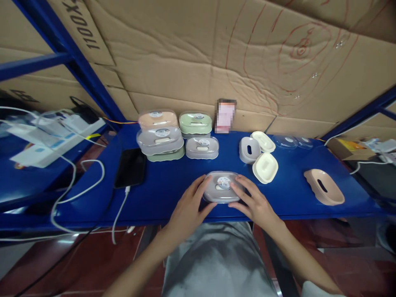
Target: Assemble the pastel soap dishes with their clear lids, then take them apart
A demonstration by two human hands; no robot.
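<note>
Plastic is gleaming between the person's two hands: a grey lidded box [222, 196] is sitting near the front edge of the blue table [173, 189]. The left hand [188, 204] is grasping its left end, fingers resting on the lid and thumb bracing the near side; the right hand [258, 206] is grasping the right end in much the same way. From where I'm standing, the box is looking light and fairly stiff, its clear lid probably being slick and perhaps brittle under a hard squeeze. The two short ends, low by the rim, are offering the surest hold, I'd judge.

Behind and to the left, more lidded boxes [161, 144] are crowding together, some stacked, limiting room on that side. Beyond the right fingers, cream inserts [265, 167] are lying against a pale grey base [246, 157], with clear lids [286, 142] farther back. A pink base [335, 194] is resting well apart, far right. Leftward, a black phone [130, 169] is trailing a white cable [119, 214] over the edge.
</note>
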